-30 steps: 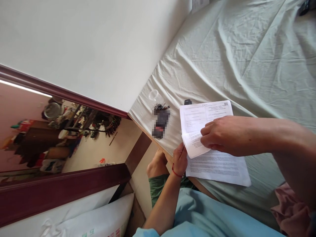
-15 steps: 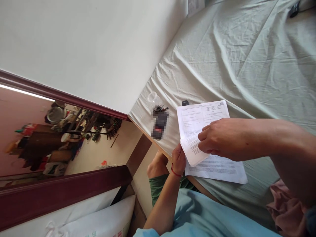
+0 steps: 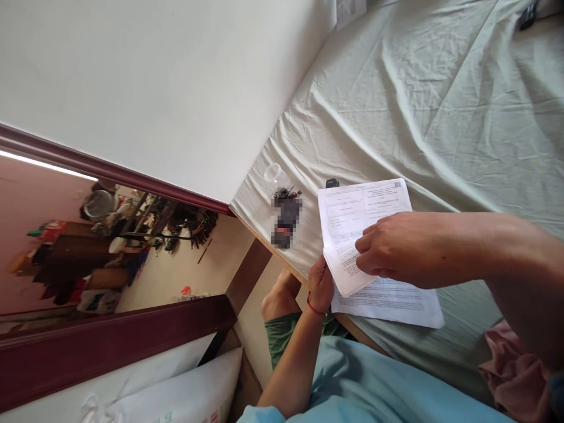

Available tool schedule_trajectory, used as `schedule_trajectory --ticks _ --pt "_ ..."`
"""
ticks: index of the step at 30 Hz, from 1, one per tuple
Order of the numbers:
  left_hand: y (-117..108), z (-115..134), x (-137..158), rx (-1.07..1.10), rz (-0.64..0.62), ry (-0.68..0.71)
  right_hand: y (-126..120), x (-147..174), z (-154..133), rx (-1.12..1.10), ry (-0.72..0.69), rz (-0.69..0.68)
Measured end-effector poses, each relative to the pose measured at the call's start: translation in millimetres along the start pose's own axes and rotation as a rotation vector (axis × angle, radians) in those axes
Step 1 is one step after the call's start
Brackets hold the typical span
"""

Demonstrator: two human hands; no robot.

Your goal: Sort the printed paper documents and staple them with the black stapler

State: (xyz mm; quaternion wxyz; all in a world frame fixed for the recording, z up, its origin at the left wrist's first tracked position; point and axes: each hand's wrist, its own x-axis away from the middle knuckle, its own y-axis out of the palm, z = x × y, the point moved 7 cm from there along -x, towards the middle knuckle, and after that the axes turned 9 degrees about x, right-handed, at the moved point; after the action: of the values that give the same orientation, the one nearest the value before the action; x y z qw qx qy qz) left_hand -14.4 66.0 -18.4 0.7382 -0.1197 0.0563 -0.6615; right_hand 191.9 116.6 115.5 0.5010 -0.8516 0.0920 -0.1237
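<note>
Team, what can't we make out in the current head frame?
All in the head view:
- Right hand fingertips: hidden behind its own curled fingers.
- Papers' print: too small to read; the right hand covers part.
- Dark item beside them: pixelated.
- Small black object: lower part hidden by the papers.
- Dark object, top right: cut off by the top edge.

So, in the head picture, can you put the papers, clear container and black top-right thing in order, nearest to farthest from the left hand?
1. Papers: touching the left hand.
2. Clear container: near the white wall.
3. Black thing: top-right corner of the picture.
</note>
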Motion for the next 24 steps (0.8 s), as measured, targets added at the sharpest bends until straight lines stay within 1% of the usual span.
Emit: schedule_trajectory --ticks 5,15,24 --pt "2 4 0 0.006 0.005 0.001 1 1 1 -0.032 -0.012 0.015" --pt "2 8 1 0.022 0.012 0.017 12 0 6 -0.059 -0.033 0.023" --pt "4 12 1 0.048 0.010 0.021 10 2 2 -0.060 -0.052 0.039"
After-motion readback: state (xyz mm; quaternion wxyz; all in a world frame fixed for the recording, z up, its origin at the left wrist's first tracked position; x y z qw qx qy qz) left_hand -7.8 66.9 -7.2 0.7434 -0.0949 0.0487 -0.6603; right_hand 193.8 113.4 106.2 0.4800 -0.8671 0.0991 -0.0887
